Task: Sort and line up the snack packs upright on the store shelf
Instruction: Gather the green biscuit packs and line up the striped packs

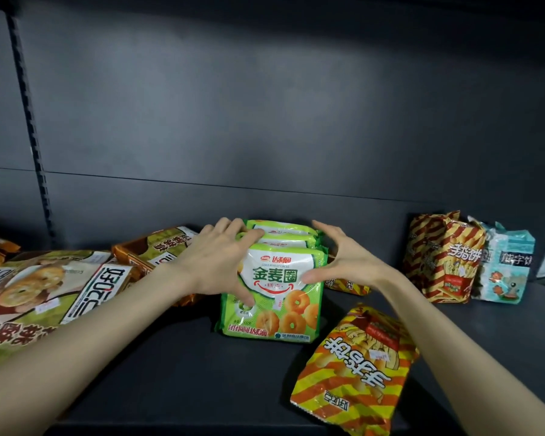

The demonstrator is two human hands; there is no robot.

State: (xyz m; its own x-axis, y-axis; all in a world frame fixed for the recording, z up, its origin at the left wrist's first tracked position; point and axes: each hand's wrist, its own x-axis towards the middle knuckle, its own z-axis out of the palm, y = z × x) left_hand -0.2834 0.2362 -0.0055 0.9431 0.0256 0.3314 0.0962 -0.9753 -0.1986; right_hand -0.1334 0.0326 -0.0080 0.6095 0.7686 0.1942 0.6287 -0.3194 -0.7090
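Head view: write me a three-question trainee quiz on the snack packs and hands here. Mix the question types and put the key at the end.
1. True or false: the green ring-snack packs, held between the left hand and the right hand, stand upright in a row.
2. The front striped pack is: A) standing upright, B) lying flat on the shelf, C) held in a hand.
3. Fill in: the light blue pack stands to the ___ of the upright striped pack.

Key: 1 true; 2 B; 3 right.
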